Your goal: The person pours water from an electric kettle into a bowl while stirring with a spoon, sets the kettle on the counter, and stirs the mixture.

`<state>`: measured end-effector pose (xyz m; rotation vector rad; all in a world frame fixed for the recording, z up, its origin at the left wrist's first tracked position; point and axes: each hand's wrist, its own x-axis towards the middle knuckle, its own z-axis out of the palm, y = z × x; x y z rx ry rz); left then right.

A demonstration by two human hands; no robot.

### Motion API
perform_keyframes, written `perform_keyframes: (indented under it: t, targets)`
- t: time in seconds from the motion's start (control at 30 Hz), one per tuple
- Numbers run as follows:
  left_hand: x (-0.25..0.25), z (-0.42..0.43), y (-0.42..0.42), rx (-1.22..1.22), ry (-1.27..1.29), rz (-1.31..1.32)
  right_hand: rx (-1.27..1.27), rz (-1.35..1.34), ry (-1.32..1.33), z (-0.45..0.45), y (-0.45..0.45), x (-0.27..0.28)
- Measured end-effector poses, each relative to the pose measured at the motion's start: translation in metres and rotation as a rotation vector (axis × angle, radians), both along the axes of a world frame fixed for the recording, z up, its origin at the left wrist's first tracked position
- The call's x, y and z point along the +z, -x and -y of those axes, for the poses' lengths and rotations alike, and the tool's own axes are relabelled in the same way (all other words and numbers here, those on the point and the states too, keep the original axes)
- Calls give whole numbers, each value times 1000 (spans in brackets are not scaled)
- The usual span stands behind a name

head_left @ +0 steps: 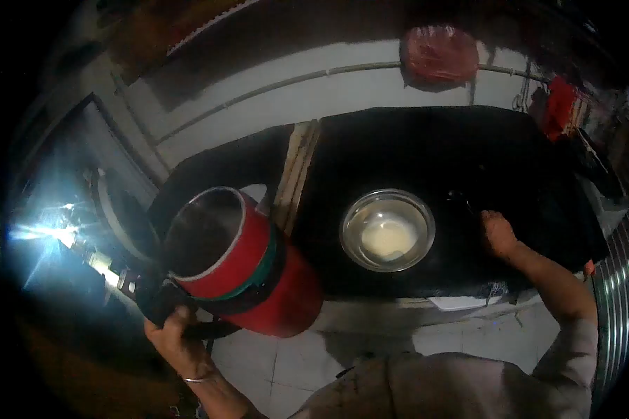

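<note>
Left hand [172, 334], near left: grip curled round the dark handle [213, 328] of the red jug [286, 293]. The jug, open-mouthed and apparently tilted, stands out at the near edge of the dark surface [398, 146]; probably stiff-walled and bulky, heavy if filled, it is best held by the handle, with support beneath the base. Centre: metal bowl [428, 246] with pale contents [388, 239], resting on the surface; likely light, rigid and smooth, best taken by opposite rims. Right: right hand [498, 234], grip seemingly pinching a thin spoon [456, 195], presumably light and slippery, best held by its stem.
</note>
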<state>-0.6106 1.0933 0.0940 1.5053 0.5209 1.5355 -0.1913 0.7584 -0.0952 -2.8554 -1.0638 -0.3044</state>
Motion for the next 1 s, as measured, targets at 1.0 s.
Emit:
perform_keyframes:
  t: [1.0]
  targets:
    - [3, -85, -84, -340, -101, -233, 18, -1087, -920, -37, 124, 144]
